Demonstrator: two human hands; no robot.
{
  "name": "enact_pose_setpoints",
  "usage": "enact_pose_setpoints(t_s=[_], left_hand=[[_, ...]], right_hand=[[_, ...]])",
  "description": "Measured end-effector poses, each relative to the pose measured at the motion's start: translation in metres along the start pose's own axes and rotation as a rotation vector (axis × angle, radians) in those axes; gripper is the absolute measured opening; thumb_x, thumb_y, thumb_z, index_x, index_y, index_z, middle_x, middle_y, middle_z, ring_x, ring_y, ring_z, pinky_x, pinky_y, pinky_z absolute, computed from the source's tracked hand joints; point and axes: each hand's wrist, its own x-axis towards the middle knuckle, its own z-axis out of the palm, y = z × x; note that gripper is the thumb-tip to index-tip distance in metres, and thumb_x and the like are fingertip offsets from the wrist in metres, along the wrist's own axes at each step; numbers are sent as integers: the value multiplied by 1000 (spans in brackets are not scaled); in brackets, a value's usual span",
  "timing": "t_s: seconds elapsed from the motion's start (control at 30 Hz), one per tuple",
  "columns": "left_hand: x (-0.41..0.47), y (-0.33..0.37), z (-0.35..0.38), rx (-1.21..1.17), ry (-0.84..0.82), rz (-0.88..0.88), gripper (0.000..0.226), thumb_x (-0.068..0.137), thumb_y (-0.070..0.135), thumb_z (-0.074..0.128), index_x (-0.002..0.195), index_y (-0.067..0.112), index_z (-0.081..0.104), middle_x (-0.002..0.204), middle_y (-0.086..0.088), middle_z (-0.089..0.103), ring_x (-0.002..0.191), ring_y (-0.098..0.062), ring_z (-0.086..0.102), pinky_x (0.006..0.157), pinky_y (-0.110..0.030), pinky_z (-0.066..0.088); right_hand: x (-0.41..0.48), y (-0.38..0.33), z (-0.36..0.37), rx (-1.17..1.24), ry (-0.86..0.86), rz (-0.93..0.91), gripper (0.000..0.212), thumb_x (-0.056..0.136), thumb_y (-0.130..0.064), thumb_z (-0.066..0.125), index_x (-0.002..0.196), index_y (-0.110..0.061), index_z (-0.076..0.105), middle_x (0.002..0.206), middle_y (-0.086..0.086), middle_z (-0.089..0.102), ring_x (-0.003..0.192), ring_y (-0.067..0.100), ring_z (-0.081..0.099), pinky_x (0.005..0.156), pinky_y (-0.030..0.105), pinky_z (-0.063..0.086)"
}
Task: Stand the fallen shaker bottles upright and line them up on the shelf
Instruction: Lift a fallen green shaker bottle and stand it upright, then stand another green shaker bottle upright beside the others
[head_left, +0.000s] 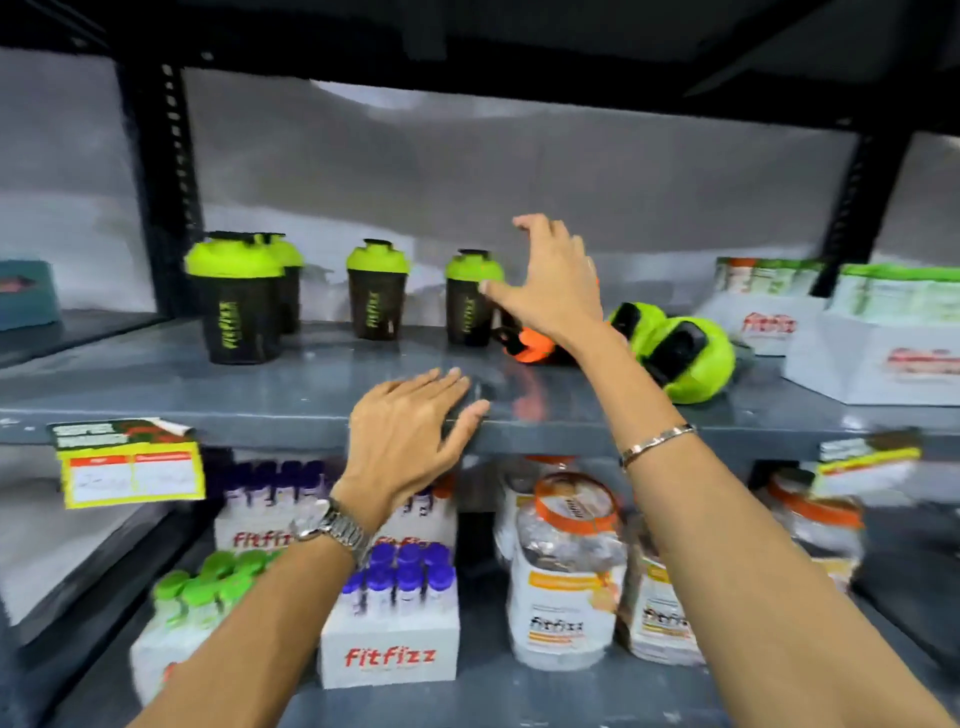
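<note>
Left hand (410, 431) fingers spread on shelf (260, 384) edge, right hand (550, 286) splayed, hiding orange-lidded shaker (530, 347)

- We read "fitfizz" down the side of the front upright shaker bottle (236, 312)
- We read "fitfizz" in red on the white box (389, 656) of purple-capped tubes, and in black on the clear jar (563, 587)
- The yellow price tag (132, 470) stays unreadable to us

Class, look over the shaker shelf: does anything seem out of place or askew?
Yes. Right of the upright green-lidded shakers, an orange-lidded shaker and two green-lidded ones lie on their sides, lids toward the camera. The price label on the shelf edge also hangs crooked.
</note>
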Motion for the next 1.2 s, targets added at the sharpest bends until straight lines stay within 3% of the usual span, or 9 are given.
enact_pose_setpoints(t_s=[0.1,0.33,0.57,0.7,0.83,0.9,1.0,1.2], left_hand=[[-1,1,2,16,-27,-35,51,89,52,33,87,22,73,82,-3,76,72,-25,71,57,-31,51],[-1,6,3,-10,49,-22,54,90,52,31,90,22,76,90,0,76,80,-18,72,59,-26,51],[-1,6,2,-12,46,-20,53,90,52,33,91,21,76,92,1,76,84,-16,72,63,-27,53],[-2,7,1,-63,53,-27,50,90,50,35,90,21,76,92,0,76,88,-16,71,69,-31,55],[-3,7,0,-79,58,-28,53,90,50,33,91,19,76,93,-1,76,90,-17,71,71,-31,55],[-3,4,0,-73,84,-13,55,90,49,33,94,15,76,97,-4,75,97,-18,69,83,-35,53],[-4,-14,-5,-72,165,-43,60,93,49,27,100,11,74,109,-5,71,113,-21,61,100,-41,42],[-23,-71,-26,-48,234,-169,66,95,51,20,107,11,71,118,-5,67,120,-20,55,103,-39,37]], right_hand=[[-17,53,-37,-169,-29,83,70,72,-47,67,129,-15,44,129,14,49,121,37,42,97,44,35],[-48,124,-79,-241,-347,265,88,61,-57,74,132,-17,41,134,16,45,125,37,41,101,43,36],[-51,135,-83,-271,-530,209,111,52,-31,87,143,-21,25,138,13,43,127,35,38,104,41,34],[-53,136,-82,-325,-457,152,105,52,-23,86,140,-16,30,133,13,47,121,34,38,102,38,34],[-60,128,-81,-400,-362,109,101,50,-37,86,135,-19,36,127,9,49,115,32,40,94,39,36],[-61,118,-81,-388,-317,100,98,49,-42,84,132,-19,38,127,8,49,114,33,41,93,40,37],[-57,93,-78,-264,-244,92,96,46,-50,81,127,-18,41,127,7,51,113,33,45,90,40,40],[-28,19,-35,128,-174,78,92,40,-61,77,116,-18,47,120,4,58,108,25,55,89,39,46]])
